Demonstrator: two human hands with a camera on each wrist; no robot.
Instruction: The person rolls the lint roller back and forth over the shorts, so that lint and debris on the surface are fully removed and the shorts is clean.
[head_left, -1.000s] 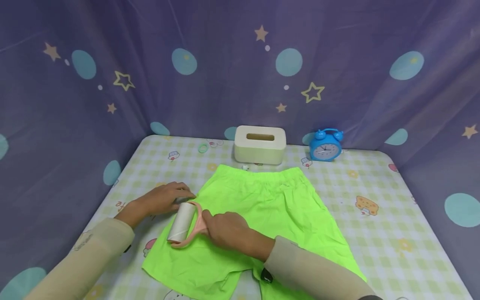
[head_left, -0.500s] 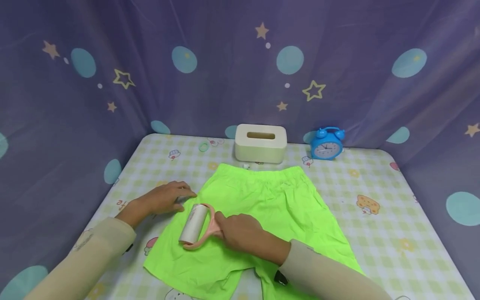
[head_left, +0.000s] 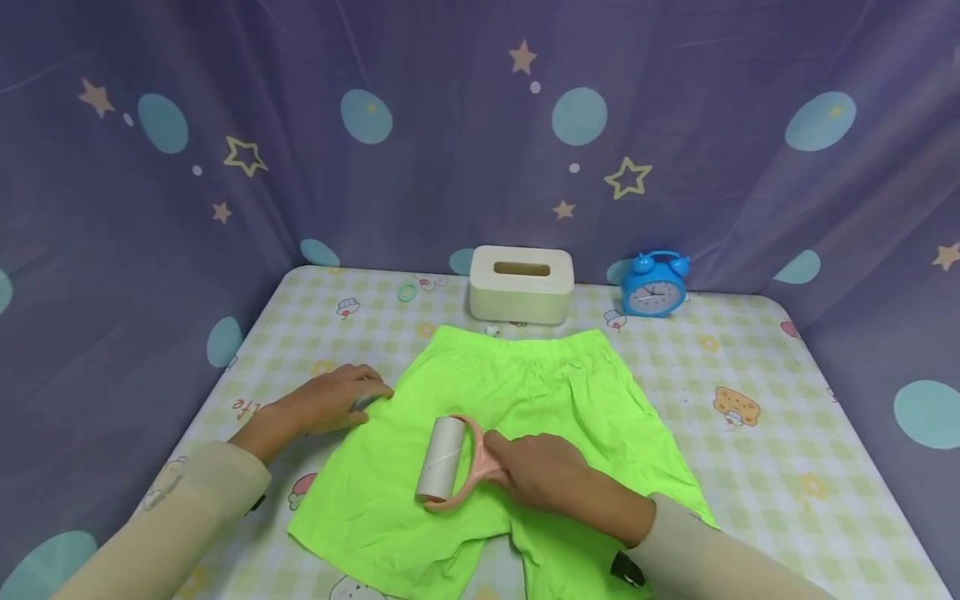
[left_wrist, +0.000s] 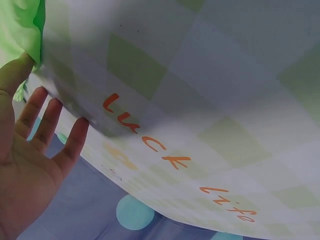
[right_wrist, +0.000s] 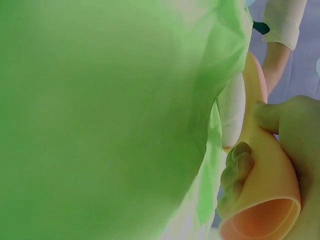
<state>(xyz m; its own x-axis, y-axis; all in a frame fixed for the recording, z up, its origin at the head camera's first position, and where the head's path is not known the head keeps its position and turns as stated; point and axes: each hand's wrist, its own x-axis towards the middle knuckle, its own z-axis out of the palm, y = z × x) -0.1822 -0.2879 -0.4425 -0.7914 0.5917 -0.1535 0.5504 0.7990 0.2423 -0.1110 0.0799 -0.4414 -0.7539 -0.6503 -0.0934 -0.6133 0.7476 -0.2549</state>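
Neon-green shorts lie spread on the table, waistband away from me. My right hand grips the pink handle of a lint roller, whose white roll rests on the middle of the left leg. In the right wrist view the fingers and thumb wrap round the hollow handle. At the shorts' left edge is my left hand, its fingertips touching the cloth near the hip. The left wrist view shows that hand with fingers spread and loosely extended, a fingertip against the green fabric.
Behind the waistband stands a pale green tissue box with a white lid. A blue alarm clock is at the back right. A small green ring lies at the back left. Purple starry curtains surround the checked tablecloth.
My right hand has moved the lint roller rightward across the left leg, from near its outer edge towards the middle of the shorts. The left hand has stayed at the edge.
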